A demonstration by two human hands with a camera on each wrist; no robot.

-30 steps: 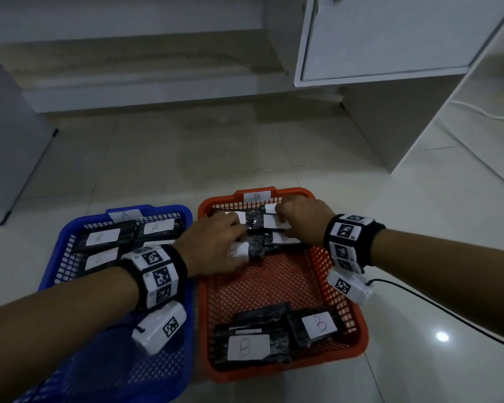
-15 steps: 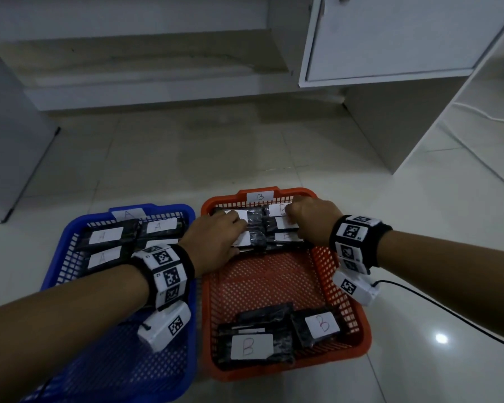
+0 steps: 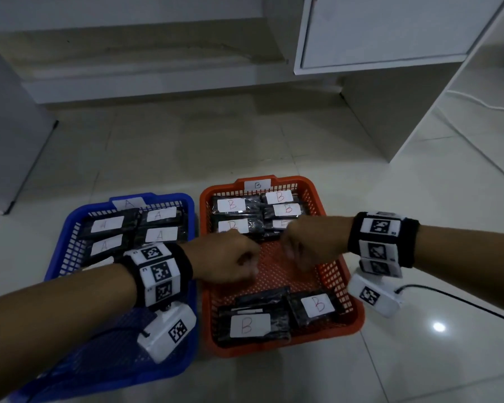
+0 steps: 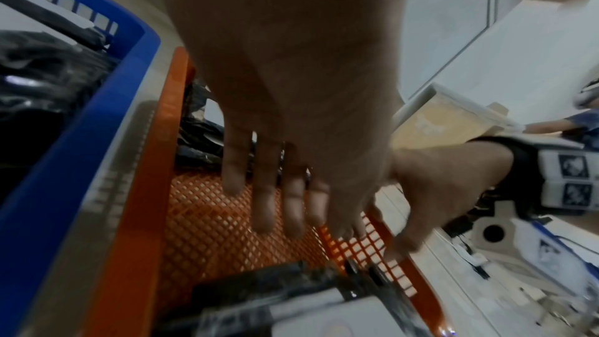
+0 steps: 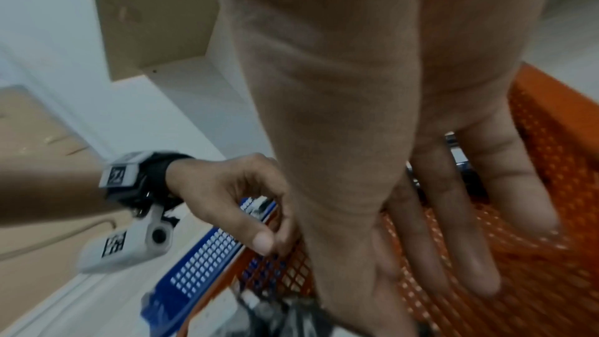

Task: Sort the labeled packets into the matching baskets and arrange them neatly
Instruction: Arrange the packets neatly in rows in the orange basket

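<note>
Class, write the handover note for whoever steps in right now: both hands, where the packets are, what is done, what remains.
Left hand and right hand: open, holding nothing, above the orange basket.
A packets lie in the blue basket.
B packets: a tidy group at the orange basket's far end, and loose ones at the near end, overlapping.
Done: sorting looks complete.
Left: probably straighten the near B packets.
</note>
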